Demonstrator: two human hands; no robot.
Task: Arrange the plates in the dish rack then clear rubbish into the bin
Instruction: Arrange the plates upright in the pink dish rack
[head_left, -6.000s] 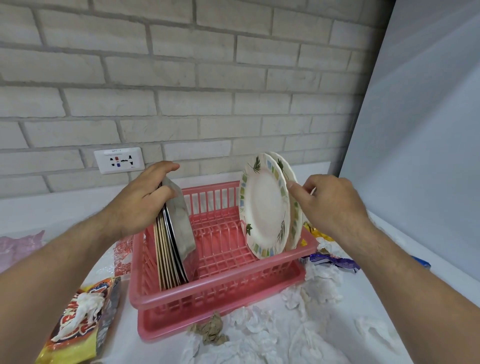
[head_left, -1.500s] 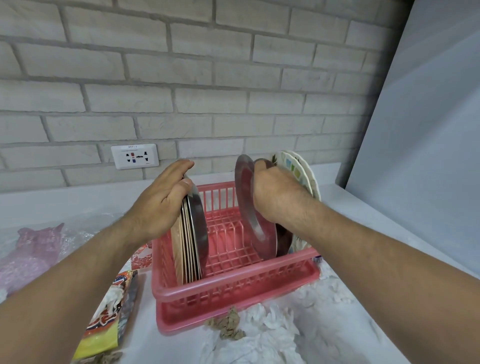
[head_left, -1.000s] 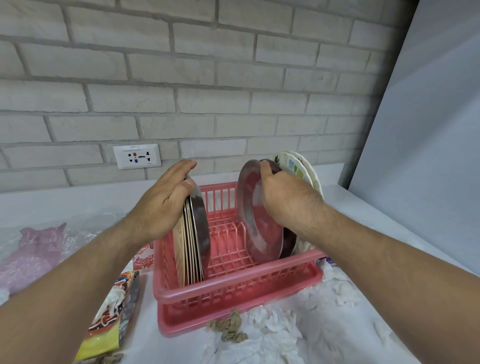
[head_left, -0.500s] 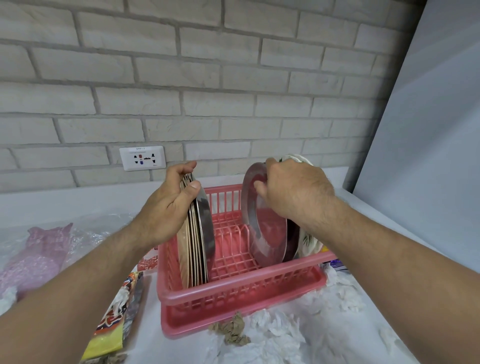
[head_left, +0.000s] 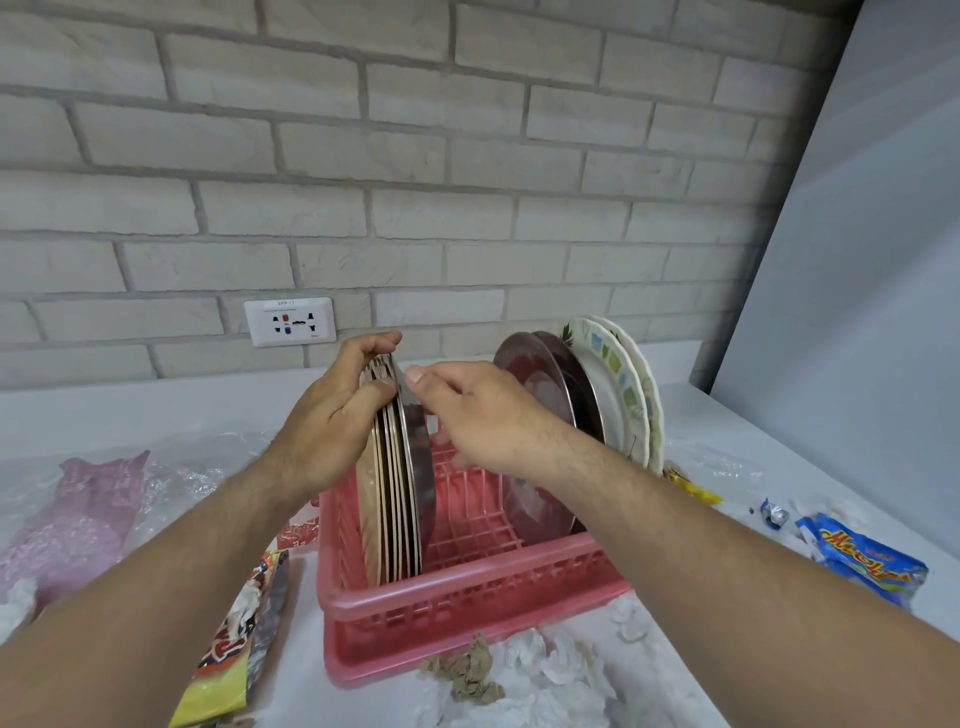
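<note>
A pink plastic dish rack (head_left: 467, 592) stands on the white counter. At its left end my left hand (head_left: 327, 431) grips the top of an upright stack of plates (head_left: 395, 499), steel and tan ones together. My right hand (head_left: 478, 415) pinches the rim of the rightmost steel plate in that stack. At the rack's right end two steel plates (head_left: 540, 395) stand on edge, with two white patterned plates (head_left: 618, 384) behind them.
Crumpled white tissues (head_left: 550, 675) and a brown paper ball (head_left: 467, 670) lie in front of the rack. A yellow-red snack wrapper (head_left: 239, 639) lies at the left, a blue wrapper (head_left: 862, 566) at the right, a pink bag (head_left: 78, 514) far left. A wall socket (head_left: 290, 321) sits behind.
My right hand has let go of the steel plate standing at the right end and moved left to the stack. My left hand has stayed on the stack.
</note>
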